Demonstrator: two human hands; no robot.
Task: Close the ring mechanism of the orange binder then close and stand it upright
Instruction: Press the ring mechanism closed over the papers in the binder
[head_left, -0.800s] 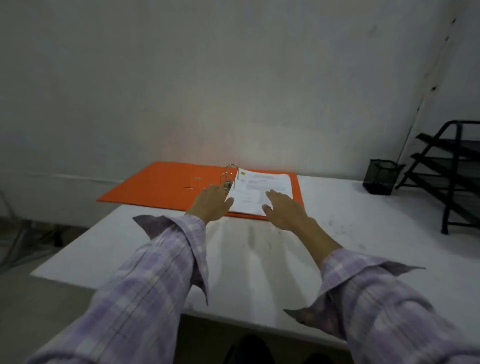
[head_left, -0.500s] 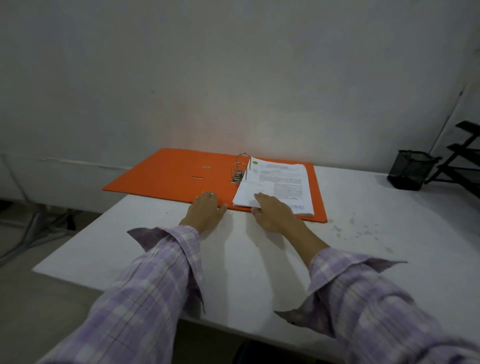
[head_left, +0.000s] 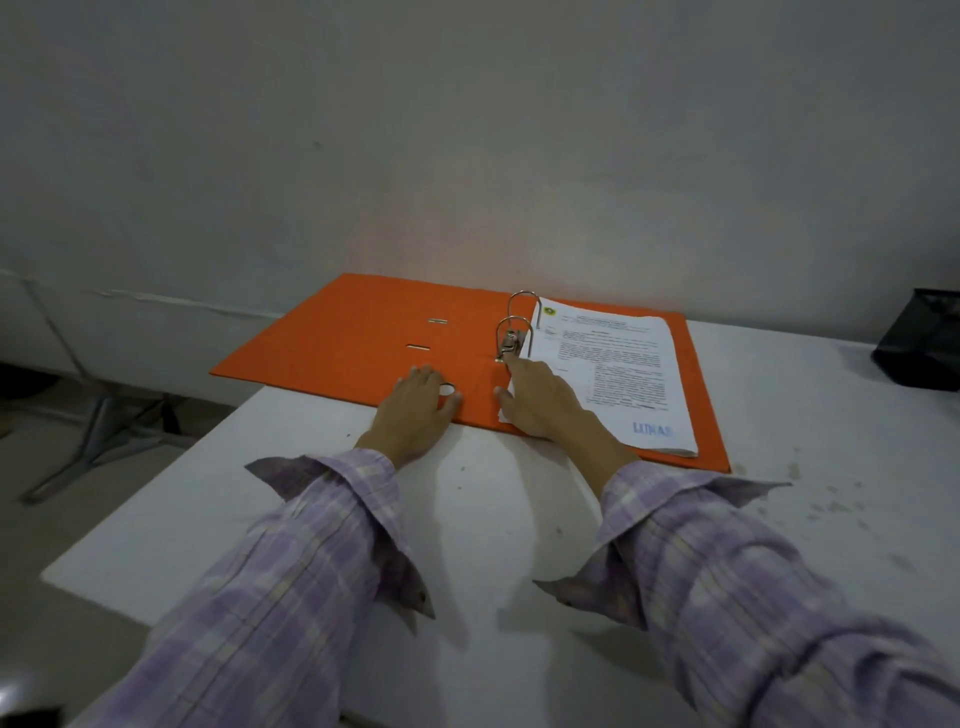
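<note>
Head view: orange binder (head_left: 363, 332) open flat — right hand (head_left: 540, 400) on it.

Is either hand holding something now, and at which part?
Nothing is gripped. The left hand lies flat on the open orange cardboard binder, at its near edge. The right hand rests on the white printed paper stack, its fingertips at the metal lever.

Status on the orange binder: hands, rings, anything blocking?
Left hand flat on binder's near edge, right hand at the lever. Orange binder open flat, rings up. Paper stack on right cover; nothing blocking.
</note>
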